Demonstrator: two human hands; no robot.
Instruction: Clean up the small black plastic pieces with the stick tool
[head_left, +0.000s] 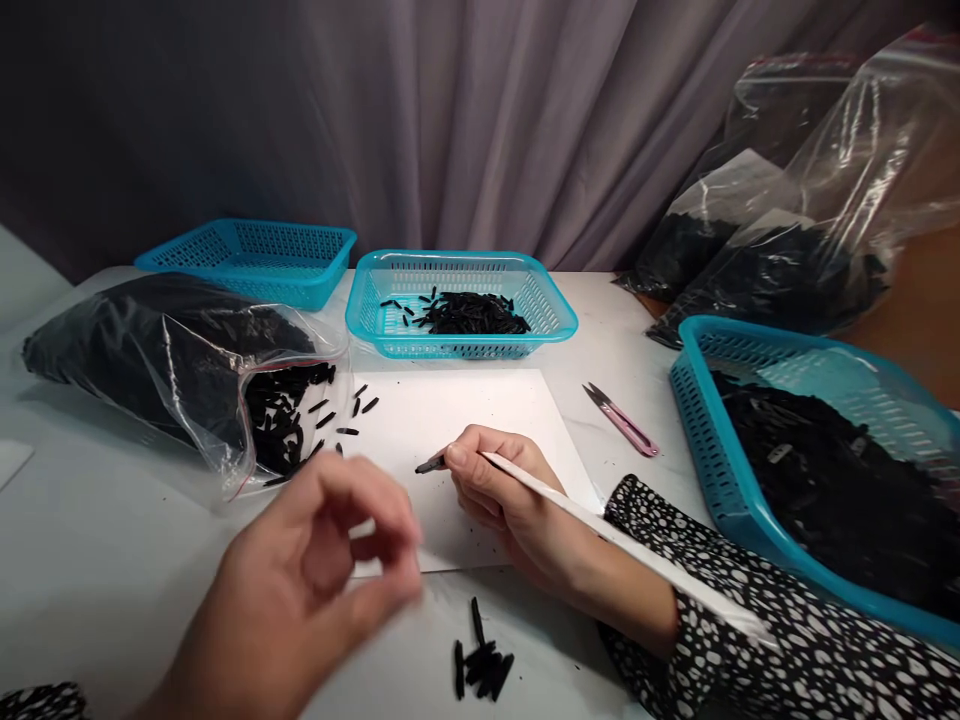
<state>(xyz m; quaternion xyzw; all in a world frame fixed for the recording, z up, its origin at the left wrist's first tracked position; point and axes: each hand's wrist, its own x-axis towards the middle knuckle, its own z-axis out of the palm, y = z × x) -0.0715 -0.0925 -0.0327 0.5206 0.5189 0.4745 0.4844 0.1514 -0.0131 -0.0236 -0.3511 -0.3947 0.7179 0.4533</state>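
At the centre of the frame the right hand [510, 500] is closed in a pen grip on a thin white stick [622, 540], which runs back toward the lower right over a spotted sleeve [750, 640]. A small black piece [429, 465] sits at the stick's front end, just above a white sheet [450, 410].

The left hand [315, 590], lower left, is blurred, with its fingers curled. I cannot tell whether it grips anything.

A little heap of black pieces [480, 665] lies at the bottom centre. An open plastic bag [150, 350] spills more pieces at the left, and pink snips [622, 420] lie right of the sheet. A blue basket [360, 300] with pieces in it stands behind the sheet.
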